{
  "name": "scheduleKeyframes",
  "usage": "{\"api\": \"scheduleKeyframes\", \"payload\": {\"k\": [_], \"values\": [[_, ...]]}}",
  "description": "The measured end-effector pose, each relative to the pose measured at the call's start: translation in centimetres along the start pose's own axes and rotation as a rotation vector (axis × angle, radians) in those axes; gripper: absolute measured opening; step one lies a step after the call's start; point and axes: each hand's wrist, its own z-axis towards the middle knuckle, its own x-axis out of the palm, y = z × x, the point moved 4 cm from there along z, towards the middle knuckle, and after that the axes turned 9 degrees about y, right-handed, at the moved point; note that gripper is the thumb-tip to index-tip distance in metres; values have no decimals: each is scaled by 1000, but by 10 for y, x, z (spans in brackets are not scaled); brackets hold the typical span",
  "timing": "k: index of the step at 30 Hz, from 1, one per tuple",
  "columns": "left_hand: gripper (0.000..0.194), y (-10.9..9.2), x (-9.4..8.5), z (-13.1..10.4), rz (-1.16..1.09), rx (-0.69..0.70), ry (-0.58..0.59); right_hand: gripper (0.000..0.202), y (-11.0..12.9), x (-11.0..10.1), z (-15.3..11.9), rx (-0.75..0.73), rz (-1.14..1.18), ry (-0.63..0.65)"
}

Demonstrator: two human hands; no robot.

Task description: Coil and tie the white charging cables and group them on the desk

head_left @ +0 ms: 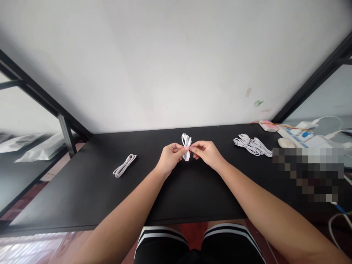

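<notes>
A coiled white cable [186,140] stands out between my two hands, over the middle of the black desk [181,194]. My left hand [172,156] pinches the bundle at its waist from the left. From the other side, the thumb and forefinger of my right hand [206,152] close on the same spot; any tie there is too small to make out. Off to the left lies another white cable [124,166], coiled and bound. Several more white cables [253,145] lie in a pile to the right.
At the far right are a white power strip [293,135] with plugs, a white mouse-like object [286,143] and a pink-and-white box [268,126]. A pale wall rises behind the desk. Black metal frames [67,135] stand at both sides, with plastic bags [45,148] beyond the left one.
</notes>
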Motion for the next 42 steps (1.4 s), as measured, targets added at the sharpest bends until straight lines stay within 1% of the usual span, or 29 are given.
{"api": "scheduleKeyframes", "payload": {"k": [6,10,16,21,25,32,36,39,42], "values": [[38,-7,3,-3,80,11,-30,31,-1,-2,0,13,-2,-23],[37,-12,6,-7,130,14,-12,33,-2,-4,1,24,-19,-50],[34,-9,5,-6,165,5,-23,34,-5,-3,2,47,-93,-50],[29,-4,2,-4,122,8,-30,35,-7,-1,2,30,-90,-17],[27,-4,2,-3,90,7,-32,34,-8,-2,1,24,-117,-28],[33,-4,2,-3,57,9,-23,34,-5,-2,1,37,-108,-44],[34,-6,2,-4,45,40,-29,37,0,0,-1,45,-77,-15],[34,-6,2,-3,42,50,-39,40,1,1,-1,39,-97,-4],[35,-4,2,-3,53,34,-32,39,-1,0,-1,40,-140,-25]]}}
